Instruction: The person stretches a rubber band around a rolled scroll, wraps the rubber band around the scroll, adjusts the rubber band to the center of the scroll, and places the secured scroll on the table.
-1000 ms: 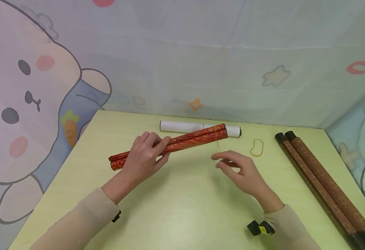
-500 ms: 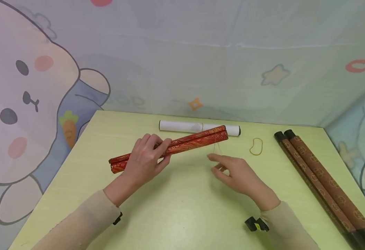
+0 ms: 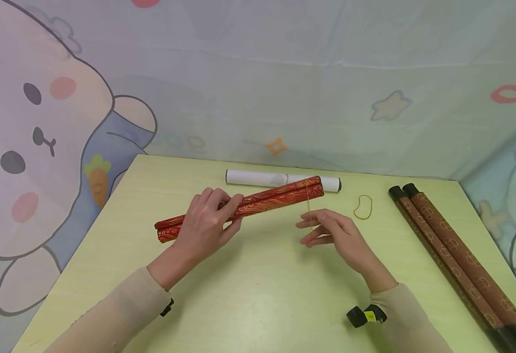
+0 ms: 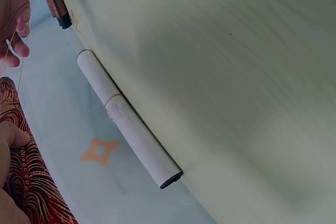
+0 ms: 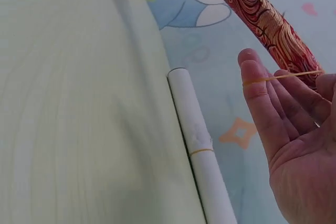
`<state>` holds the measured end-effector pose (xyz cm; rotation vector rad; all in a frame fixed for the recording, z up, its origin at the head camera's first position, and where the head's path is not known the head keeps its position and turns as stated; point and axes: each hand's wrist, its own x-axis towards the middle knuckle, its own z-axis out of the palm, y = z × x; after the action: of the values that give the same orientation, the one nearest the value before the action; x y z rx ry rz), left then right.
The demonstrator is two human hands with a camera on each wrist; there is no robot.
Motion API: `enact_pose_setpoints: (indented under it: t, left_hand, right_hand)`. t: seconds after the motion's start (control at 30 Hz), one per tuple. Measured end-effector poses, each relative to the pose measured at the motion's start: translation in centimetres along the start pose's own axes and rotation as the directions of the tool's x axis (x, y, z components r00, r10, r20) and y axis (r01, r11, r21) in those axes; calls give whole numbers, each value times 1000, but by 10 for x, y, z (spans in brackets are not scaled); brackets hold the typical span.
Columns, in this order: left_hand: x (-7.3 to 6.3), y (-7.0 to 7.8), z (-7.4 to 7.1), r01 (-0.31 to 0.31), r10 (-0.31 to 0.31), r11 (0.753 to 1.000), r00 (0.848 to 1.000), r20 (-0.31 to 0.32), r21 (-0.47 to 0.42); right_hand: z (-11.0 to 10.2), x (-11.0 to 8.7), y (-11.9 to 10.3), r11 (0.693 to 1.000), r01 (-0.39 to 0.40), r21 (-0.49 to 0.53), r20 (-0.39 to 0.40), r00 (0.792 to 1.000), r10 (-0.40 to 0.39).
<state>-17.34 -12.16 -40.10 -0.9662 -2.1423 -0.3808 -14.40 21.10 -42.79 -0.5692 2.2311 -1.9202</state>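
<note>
My left hand [image 3: 205,220] grips a red scroll [image 3: 280,198] with gold wave patterns, its two rolls lying side by side. The scroll is held above the table, its right end tilted up. A thin yellow rubber band [image 3: 308,205] runs around that right end and stretches down to my right hand [image 3: 344,235]. In the right wrist view, the rubber band [image 5: 286,76] crosses the index finger [image 5: 262,98], with the fingers extended and the palm showing. Part of the left hand [image 4: 8,145] on the scroll [image 4: 37,182] shows in the left wrist view.
Along the table's back edge lies a white roll [image 3: 251,177] with a band around it. A loose yellow rubber band [image 3: 363,207] rests to its right. Two brown patterned rolls [image 3: 456,255] with black ends lie on the right side. A printed cloth [image 3: 258,88] hangs behind the table.
My right hand first pinched the band, then turned and spread its fingers, which now stretch the band below the scroll's right end. The left hand and scroll have barely moved.
</note>
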Motion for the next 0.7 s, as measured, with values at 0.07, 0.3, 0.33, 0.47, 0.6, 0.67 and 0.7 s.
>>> enact_pose_setpoints:
  t: [0.07,0.3,0.33,0.47,0.6,0.67,0.7]
  left_hand:
    - [0,0,0,-8,8,1000,1000,-7,1]
    - [1,4,2,-29,30,1000,999,-29,8]
    - [1,5,2,-30,31,1000,999,-31,9]
    - [1,7,2,-27,27,1000,999,-40,2]
    - [-1,8,3,-2,2,1000,999,-41,-15]
    - [-2,9,3,12,-13,1000,999,-39,-22]
    - [-2,9,4,20,-21,999,999,-36,-27]
  right_hand:
    - [-1,1,1,999,-30,11,-2,1000,30]
    - [-3,5,7,992,-118,-34,13,993,119]
    - [-3,6,8,991,-124,-44,18,992,125]
    - [1,7,9,984,-101,-147,44,993,108]
    - [7,7,8,930,-44,-366,52,996,68]
    - [10,7,7,891,-43,-452,47,996,71]
    - [12,7,7,879,-54,-474,45,995,85]
